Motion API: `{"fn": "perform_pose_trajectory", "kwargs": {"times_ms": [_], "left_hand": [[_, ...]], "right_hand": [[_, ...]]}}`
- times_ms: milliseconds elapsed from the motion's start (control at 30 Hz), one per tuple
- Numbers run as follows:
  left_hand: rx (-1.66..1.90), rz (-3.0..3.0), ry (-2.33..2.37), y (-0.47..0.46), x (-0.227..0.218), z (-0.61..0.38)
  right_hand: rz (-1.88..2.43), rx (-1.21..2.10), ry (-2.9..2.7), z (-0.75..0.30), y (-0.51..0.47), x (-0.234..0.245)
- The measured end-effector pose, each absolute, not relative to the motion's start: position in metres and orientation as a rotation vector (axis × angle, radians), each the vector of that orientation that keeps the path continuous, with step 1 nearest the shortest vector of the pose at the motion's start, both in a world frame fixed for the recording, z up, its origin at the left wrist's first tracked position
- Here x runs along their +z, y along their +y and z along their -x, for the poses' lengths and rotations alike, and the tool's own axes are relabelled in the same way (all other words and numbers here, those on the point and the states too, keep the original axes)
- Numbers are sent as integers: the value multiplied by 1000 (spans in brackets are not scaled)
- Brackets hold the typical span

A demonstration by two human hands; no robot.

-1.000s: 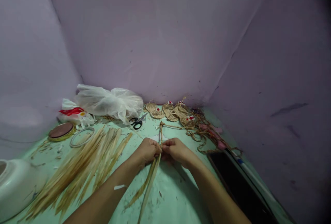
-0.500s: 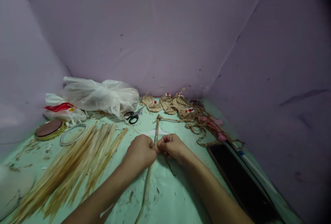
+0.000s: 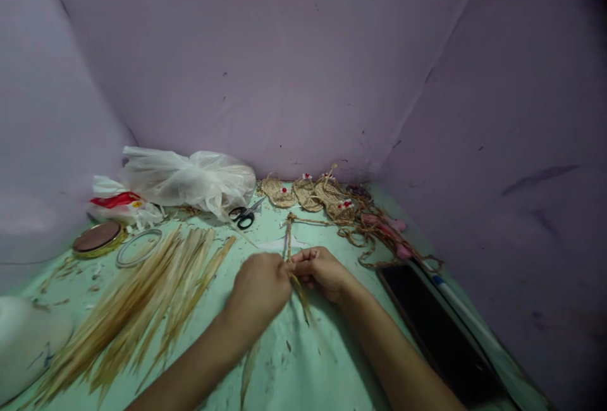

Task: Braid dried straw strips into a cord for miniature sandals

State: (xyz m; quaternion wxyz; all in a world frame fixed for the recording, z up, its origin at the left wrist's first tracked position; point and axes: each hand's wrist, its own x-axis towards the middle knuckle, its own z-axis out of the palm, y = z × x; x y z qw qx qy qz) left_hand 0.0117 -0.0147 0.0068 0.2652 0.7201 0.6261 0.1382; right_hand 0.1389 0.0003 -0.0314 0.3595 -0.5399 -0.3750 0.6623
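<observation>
A twisted fibre cord (image 3: 289,237) runs down the middle of the green tabletop to my fingers, and its far part bends right toward a tangle of rope. My left hand (image 3: 263,281) is closed in a fist on the cord's near end. Pinched against the same spot, my right hand (image 3: 320,270) grips the cord between thumb and fingers. Loose fibre strands (image 3: 301,300) hang below the hands, one of them blurred; another strand (image 3: 247,370) trails toward me under my left wrist. The exact grip point is partly hidden by the fingers.
Dry fibre strips (image 3: 137,310) lie at left, near a ring (image 3: 139,248) and a round tin (image 3: 97,238). Behind are a plastic bag (image 3: 190,177), scissors (image 3: 244,217) and woven pieces with beads (image 3: 308,195). Tangled rope (image 3: 363,234) and a dark flat panel (image 3: 441,335) lie at right.
The loose strands by my right hand have swung into view below the fingers, and the trailing strand has shifted left. Both hands stay together at the cord. The view has shifted slightly.
</observation>
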Motion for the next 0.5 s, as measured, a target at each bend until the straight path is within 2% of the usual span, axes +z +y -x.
{"fn": "perform_pose_trajectory", "kwargs": {"times_ms": [67, 167, 300, 367, 500], "left_hand": [[478, -1664, 1673, -3, 9, -8], [381, -1246, 1409, 8, 2, -9], [309, -1184, 1304, 13, -10, -12], [268, -1231, 1378, 14, -13, -13], [383, -1378, 1470, 16, -23, -16]], "right_hand": [[1331, 1751, -967, -141, 0, -31], [1299, 1772, -979, -143, 1, -31], [1384, 1739, -1124, -144, 3, -32], [1497, 1603, -1323, -145, 5, -34], [1712, 1088, -1746, -145, 6, -37]]}}
